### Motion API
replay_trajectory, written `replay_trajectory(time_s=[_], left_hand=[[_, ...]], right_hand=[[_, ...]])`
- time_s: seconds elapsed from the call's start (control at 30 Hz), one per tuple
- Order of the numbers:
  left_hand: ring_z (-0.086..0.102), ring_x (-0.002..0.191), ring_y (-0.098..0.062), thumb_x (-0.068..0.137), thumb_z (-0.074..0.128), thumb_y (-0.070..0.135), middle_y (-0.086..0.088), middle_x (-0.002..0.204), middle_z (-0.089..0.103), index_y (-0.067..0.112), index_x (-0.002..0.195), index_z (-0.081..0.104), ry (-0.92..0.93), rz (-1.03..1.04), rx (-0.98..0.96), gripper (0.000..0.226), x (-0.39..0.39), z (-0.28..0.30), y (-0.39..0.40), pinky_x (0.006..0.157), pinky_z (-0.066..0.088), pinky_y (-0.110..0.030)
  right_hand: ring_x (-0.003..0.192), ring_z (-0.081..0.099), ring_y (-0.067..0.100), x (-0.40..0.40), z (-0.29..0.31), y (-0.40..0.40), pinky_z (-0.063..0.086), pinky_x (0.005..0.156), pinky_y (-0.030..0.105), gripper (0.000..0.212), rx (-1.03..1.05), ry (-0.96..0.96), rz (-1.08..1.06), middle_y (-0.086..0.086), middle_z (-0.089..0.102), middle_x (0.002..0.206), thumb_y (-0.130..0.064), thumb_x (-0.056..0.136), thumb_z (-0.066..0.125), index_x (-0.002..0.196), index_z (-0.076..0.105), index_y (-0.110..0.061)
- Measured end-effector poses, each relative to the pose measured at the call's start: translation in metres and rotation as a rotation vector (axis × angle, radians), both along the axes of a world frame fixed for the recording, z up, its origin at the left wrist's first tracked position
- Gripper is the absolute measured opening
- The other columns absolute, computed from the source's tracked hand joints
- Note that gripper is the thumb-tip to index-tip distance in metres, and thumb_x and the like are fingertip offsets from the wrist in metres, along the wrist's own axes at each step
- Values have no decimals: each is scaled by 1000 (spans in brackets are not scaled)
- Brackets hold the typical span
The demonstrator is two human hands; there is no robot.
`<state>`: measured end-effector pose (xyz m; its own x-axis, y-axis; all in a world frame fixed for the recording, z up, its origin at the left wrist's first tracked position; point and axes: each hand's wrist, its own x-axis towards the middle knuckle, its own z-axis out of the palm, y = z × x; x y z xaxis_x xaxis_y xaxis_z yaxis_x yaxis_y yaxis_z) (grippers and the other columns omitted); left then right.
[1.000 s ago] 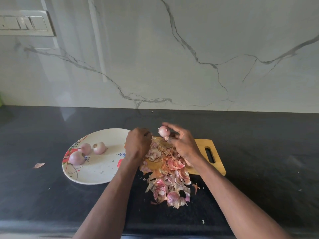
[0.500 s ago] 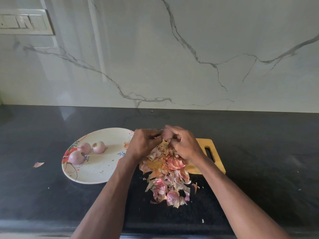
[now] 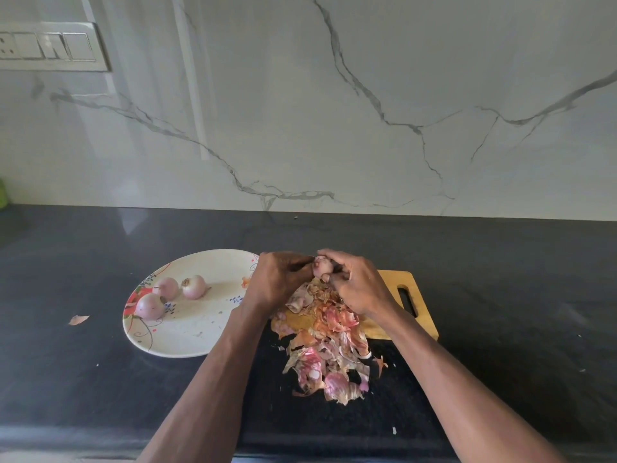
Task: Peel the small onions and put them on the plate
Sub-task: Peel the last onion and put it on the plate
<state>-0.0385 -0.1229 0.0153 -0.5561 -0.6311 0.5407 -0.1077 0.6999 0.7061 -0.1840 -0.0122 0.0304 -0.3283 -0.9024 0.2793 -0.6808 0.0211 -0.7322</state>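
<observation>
A small pinkish onion [image 3: 322, 267] sits between my two hands above the wooden cutting board [image 3: 405, 307]. My right hand [image 3: 359, 284] grips it with curled fingers. My left hand [image 3: 278, 280] pinches at its left side, fingers curled. Three peeled onions lie on the left part of the white flowered plate [image 3: 197, 332]: one [image 3: 166, 288], another [image 3: 193, 286] and a third [image 3: 150, 306]. A heap of onion skins [image 3: 325, 342] covers the board and spills toward me onto the counter.
The black counter [image 3: 500, 295] runs to a marble wall [image 3: 334, 111]. A stray skin flake [image 3: 78, 319] lies left of the plate. A switch panel [image 3: 50, 46] is on the wall at upper left. The counter's front edge is near my elbows.
My left hand moved right and joined my right hand at the onion. The onion, earlier held up in my right fingertips alone, is now enclosed between both hands.
</observation>
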Motion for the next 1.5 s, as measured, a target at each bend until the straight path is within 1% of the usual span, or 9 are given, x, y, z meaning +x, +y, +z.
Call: replay_trajectory(time_s=[0.17, 0.33, 0.47, 0.63, 0.8, 0.93, 1.13, 1.3, 1.5], left_hand=[[72, 73, -6, 87, 78, 15, 4, 83, 77, 12, 101, 81, 10, 53, 8, 14, -2, 3, 5, 65, 57, -38], [73, 74, -9, 87, 77, 11, 0, 83, 77, 10, 99, 81, 47, 107, 73, 12, -4, 5, 9, 69, 59, -36], [68, 69, 4, 88, 75, 10, 3, 84, 76, 9, 100, 80, 75, 142, 113, 13, -7, 7, 14, 64, 54, -16], [73, 72, -9, 90, 74, 11, 1, 83, 78, 10, 98, 80, 120, 147, 174, 11, -10, 6, 16, 69, 62, -31], [75, 69, -17, 89, 73, 6, -3, 78, 77, 3, 97, 78, 221, 154, 339, 10, -11, 8, 17, 66, 61, -29], [76, 71, -29, 89, 67, -2, -14, 80, 77, 4, 90, 76, 316, 95, 520, 11, -11, 10, 11, 66, 62, -34], [76, 77, -29, 96, 59, -4, -16, 94, 76, 1, 113, 69, 362, 2, 640, 21, -10, 11, 6, 73, 62, -31], [76, 82, -23, 91, 69, 2, -11, 92, 78, 10, 98, 77, 295, -27, 525, 13, -13, 11, 10, 75, 61, -27], [75, 78, -28, 87, 69, -6, -18, 95, 74, -8, 106, 68, 507, -151, 869, 19, -9, 16, 8, 70, 61, -29]], right_hand=[[89, 60, -6, 0, -3, -3, 46, 69, 3, 49, -24, -48, -11, -1, 65, 128, -2, 92, 68, 135, 61, -24], [112, 60, 8, 1, -5, -4, 46, 78, 3, 49, -91, -50, -8, -1, 65, 130, -4, 91, 70, 135, 62, -23], [112, 58, 4, 3, -7, -5, 45, 79, 0, 50, -127, -65, -5, -9, 62, 126, -4, 91, 69, 137, 60, -21], [114, 59, 4, 2, -11, -9, 48, 90, 9, 50, -162, -113, -4, -4, 66, 130, -4, 91, 69, 137, 60, -21], [117, 62, 8, -1, -16, -14, 54, 99, 29, 50, -182, -209, 7, -3, 67, 129, -4, 90, 70, 136, 61, -23], [117, 63, 9, -2, -16, -17, 53, 99, 31, 48, -204, -340, 24, -2, 68, 127, 1, 89, 70, 127, 64, -27], [113, 63, 14, -6, -15, -21, 54, 97, 40, 49, -213, -500, 14, -4, 68, 125, 4, 85, 72, 113, 69, -37], [109, 66, 12, -5, -14, -19, 55, 90, 30, 43, -236, -498, 9, -3, 69, 122, -2, 86, 74, 115, 67, -34], [110, 65, 9, -3, -7, -15, 52, 91, 29, 52, -211, -631, 31, -4, 72, 117, 11, 83, 68, 117, 70, -28]])
